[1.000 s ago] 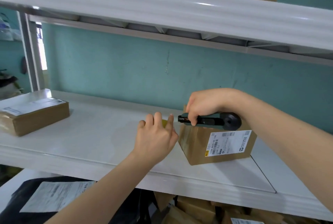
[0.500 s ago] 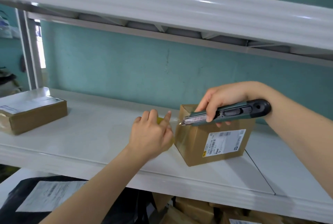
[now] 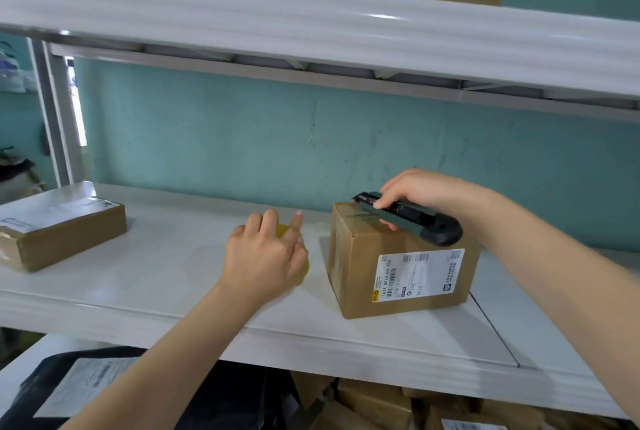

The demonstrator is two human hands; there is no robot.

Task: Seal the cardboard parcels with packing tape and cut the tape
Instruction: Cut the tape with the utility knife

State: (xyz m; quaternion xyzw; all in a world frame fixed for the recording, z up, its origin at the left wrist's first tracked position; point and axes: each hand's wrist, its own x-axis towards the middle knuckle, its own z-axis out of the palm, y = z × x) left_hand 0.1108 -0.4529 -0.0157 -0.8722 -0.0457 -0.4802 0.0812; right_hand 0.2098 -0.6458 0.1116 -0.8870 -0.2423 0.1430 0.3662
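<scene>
Fingers, left (image 3: 295,222): curled over yellow tape (image 3: 283,232), index raised; roll mostly hidden under left hand (image 3: 266,256).
Fingers, right (image 3: 384,200): clenched round knife (image 3: 415,218); right hand (image 3: 415,192) was above box top.
Knife: lay along top of box (image 3: 360,267), tip at taped far-left edge.
Box: stood on shelf (image 3: 156,267), label facing camera, just right of left hand.
Second box (image 3: 69,239): flat, at far left of shelf, well apart.
</scene>
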